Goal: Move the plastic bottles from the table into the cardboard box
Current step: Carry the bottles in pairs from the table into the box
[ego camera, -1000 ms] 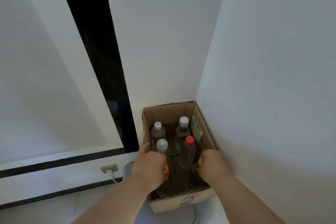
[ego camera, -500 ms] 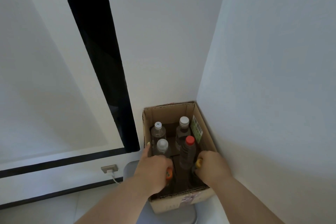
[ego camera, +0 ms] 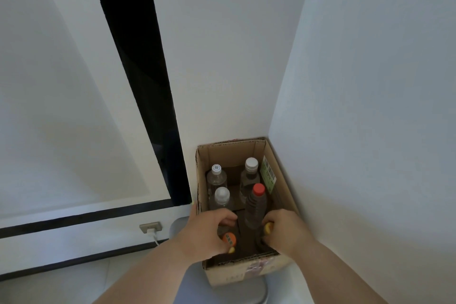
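An open cardboard box (ego camera: 278, 180) stands in the room's corner. Several plastic bottles stand upright in it: two clear ones with white caps (ego camera: 216, 176) (ego camera: 222, 198) at the left, another white-capped one (ego camera: 250, 173) at the back right, and a dark bottle with a red cap (ego camera: 256, 205) in the middle. My left hand (ego camera: 209, 232) reaches into the box's near left part and grips a bottle with an orange cap (ego camera: 229, 239). My right hand (ego camera: 283, 229) is in the near right part, gripping a bottle with a yellow cap (ego camera: 267, 227). Both bottle bodies are hidden.
The box rests on a grey rounded stool or stand (ego camera: 246, 291). White walls close in behind and to the right. A black vertical strip (ego camera: 148, 81) runs down the left wall. A wall socket with a white plug (ego camera: 151, 227) sits low at the left.
Both hands have gone lower into the near end of the box with their bottles. The orange cap now shows fully below my left hand's fingers.
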Available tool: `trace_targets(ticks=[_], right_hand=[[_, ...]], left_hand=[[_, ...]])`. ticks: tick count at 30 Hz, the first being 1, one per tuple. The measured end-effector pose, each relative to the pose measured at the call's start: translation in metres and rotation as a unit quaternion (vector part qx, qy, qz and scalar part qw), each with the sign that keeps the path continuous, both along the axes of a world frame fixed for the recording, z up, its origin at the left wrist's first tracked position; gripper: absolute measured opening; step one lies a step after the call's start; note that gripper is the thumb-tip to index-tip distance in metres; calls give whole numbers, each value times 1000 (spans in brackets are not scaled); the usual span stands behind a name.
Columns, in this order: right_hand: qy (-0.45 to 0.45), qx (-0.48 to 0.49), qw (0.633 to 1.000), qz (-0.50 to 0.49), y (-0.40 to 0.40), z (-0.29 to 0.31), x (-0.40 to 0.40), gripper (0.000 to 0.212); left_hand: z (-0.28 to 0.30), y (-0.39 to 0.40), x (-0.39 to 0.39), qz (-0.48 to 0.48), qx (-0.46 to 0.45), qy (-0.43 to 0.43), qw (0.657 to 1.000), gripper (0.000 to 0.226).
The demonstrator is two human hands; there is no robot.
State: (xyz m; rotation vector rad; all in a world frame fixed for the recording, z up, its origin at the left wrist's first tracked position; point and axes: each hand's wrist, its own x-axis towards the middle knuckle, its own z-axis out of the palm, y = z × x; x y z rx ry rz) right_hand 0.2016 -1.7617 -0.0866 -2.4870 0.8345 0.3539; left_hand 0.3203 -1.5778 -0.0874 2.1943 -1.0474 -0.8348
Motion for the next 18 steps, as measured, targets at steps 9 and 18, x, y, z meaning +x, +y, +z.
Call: trace_targets(ticks=[9,18], right_hand=[[29,-85,996,29,0,-2,0,24],[21,-41,999,27,1,2,-1,25]], left_hand=[[-6,3,-7,52,-9,13,999,51],[-2,6,-12,49,-15,-20,998,49]])
